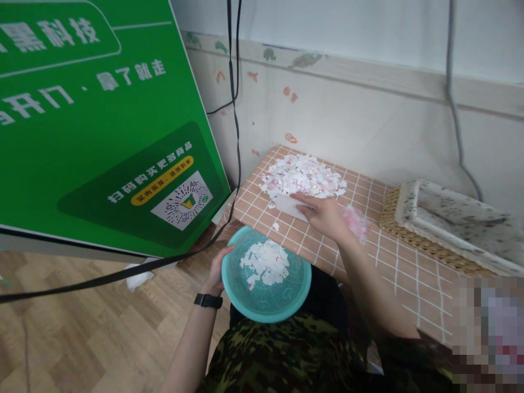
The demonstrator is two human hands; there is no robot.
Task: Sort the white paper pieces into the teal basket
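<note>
My left hand (220,271) grips the left rim of a round teal plastic colander (266,310), just below the table's front edge. White paper-like scraps (267,263) lie in its middle, a few with pink bits. My right hand (321,214) is over the table, its fingers closed on a flat white card (290,206), forefinger stretched along it. The card's far edge meets a heap of white and pink scraps (303,174). One loose scrap (276,226) sits near the table edge. Behind my right wrist is a pink and white patch (356,222) that I cannot identify.
The table's brown checked cover (379,248) runs along the wall. A wicker basket (393,213) with a flowered lining stands at the right. A green printed panel (123,120) rises at the left. A black cable (180,257) crosses in front of it. Something blurred out is at lower right.
</note>
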